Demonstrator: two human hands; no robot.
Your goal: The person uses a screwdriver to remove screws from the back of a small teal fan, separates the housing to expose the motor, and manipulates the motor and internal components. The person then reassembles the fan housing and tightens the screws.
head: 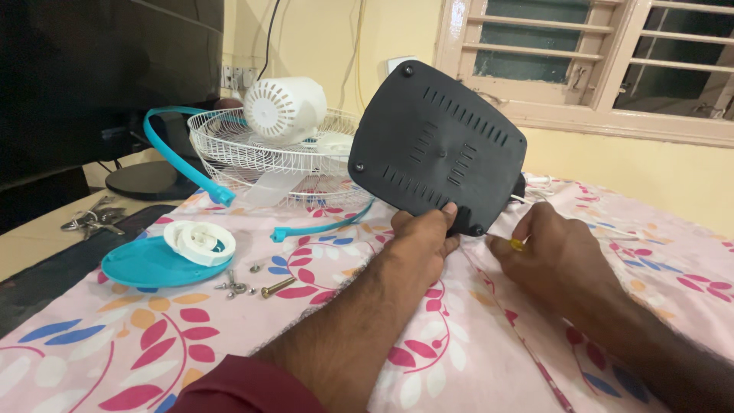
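On a floral bedsheet [459,336], a black vented panel [436,145] is held upright at its lower edge by the left hand [420,237]; a yellow-tipped tool [518,245] is gripped just beside it by the right hand [554,248].

Floral bedsheet [474,344] bears loose screws [252,284], teal disc [145,266], fan grille [260,157].

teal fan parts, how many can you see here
3: a curved teal ring piece left of the white fan grille, a thinner teal strip on the floral sheet below the grille, and a round teal cover at left. More may be hidden behind the grille.
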